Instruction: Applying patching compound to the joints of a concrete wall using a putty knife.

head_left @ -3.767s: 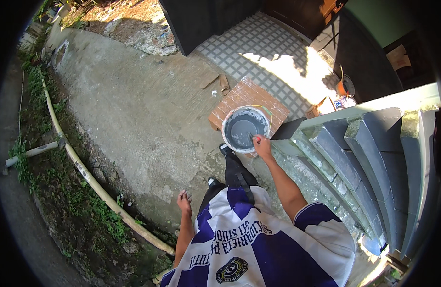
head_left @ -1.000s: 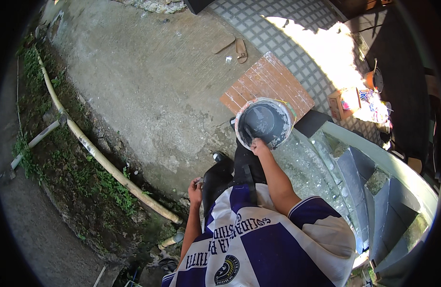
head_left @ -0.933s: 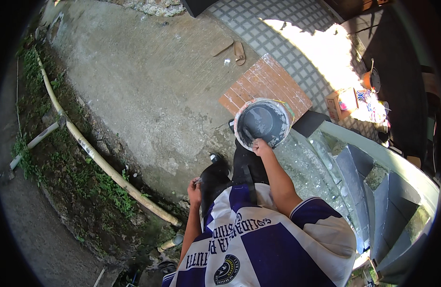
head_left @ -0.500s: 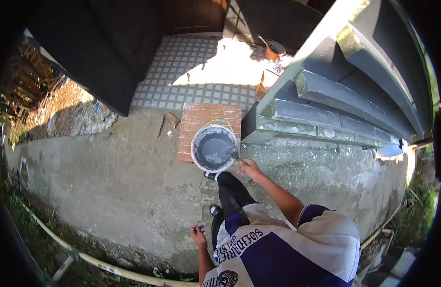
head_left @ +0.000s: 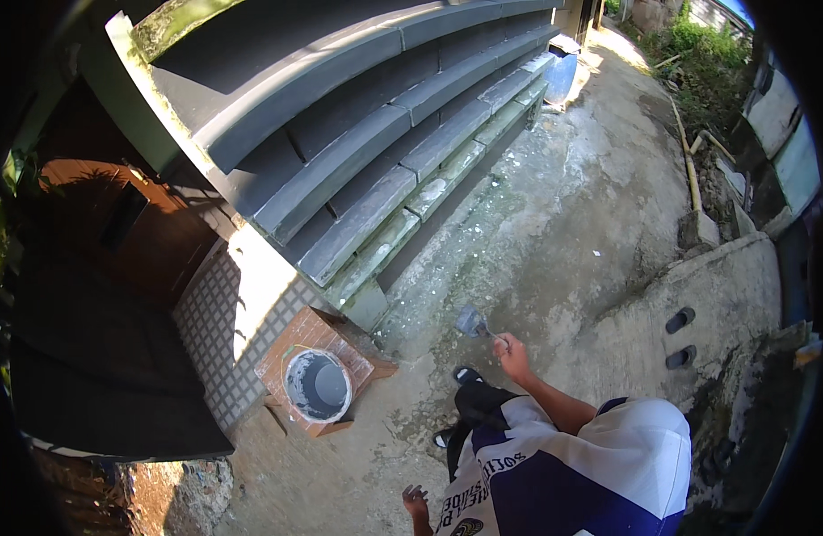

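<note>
My right hand (head_left: 512, 355) is closed around the handle of a paintbrush (head_left: 471, 322). Its broad head is coated grey and points away from me, above the concrete ground and in front of the steps. Low in the view, my left hand (head_left: 416, 502) hangs beside my leg with its fingers loosely apart; I make out nothing in it. A bucket (head_left: 319, 386) with grey stuff inside and smears on its rim stands on a low brown wooden stool (head_left: 373, 367) to the left, away from both hands.
Grey steps (head_left: 358, 152) with mossy lower edges curve across the far side. Beyond them stands a blue barrel (head_left: 561, 76). A pair of dark sandals (head_left: 680, 339) lies on concrete at right. Tiled floor (head_left: 201, 308) and a wooden door (head_left: 117, 210) are at left.
My view has turned to the right, so the bucket and stool now appear farther left. The paintbrush has come out of the bucket in my right hand and moved towards the steps.
</note>
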`<state>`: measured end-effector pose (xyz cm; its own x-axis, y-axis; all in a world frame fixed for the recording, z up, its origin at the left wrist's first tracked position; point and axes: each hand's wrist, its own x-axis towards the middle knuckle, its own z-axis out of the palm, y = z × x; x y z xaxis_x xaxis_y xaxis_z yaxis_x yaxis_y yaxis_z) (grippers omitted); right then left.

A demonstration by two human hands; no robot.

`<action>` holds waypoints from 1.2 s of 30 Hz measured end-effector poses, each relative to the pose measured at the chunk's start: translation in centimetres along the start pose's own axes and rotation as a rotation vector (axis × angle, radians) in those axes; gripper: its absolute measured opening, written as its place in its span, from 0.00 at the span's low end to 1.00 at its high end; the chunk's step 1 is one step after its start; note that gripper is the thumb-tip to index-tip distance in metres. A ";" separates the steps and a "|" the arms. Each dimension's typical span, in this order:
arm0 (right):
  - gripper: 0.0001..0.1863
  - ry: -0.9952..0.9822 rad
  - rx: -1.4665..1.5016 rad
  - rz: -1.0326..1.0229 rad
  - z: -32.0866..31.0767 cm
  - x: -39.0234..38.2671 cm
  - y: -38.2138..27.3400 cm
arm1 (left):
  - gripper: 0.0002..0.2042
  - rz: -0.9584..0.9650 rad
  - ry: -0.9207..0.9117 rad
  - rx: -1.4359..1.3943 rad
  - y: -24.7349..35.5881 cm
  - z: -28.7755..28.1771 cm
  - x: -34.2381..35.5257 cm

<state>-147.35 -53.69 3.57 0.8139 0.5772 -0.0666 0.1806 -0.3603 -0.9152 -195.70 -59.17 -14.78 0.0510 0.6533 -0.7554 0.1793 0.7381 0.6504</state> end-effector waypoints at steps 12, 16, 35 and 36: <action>0.15 0.512 0.991 0.385 -18.9 6.9 8.5 | 0.14 0.149 -0.105 0.216 14.7 17.5 10.5; 0.13 0.624 1.072 0.439 -24.5 10.6 13.3 | 0.14 0.204 -0.164 0.243 16.7 30.4 11.9; 0.12 0.635 1.130 0.315 -38.7 43.2 13.6 | 0.13 0.523 -0.584 0.370 38.7 71.8 10.7; 0.12 0.631 1.141 0.315 -38.5 44.9 13.2 | 0.13 0.558 -0.588 0.388 39.4 72.8 12.7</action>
<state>-87.15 -60.68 3.84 0.9049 0.0374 -0.4240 -0.3672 0.5724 -0.7332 -116.43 -34.08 -4.55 0.7060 0.6292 -0.3250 0.2911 0.1604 0.9431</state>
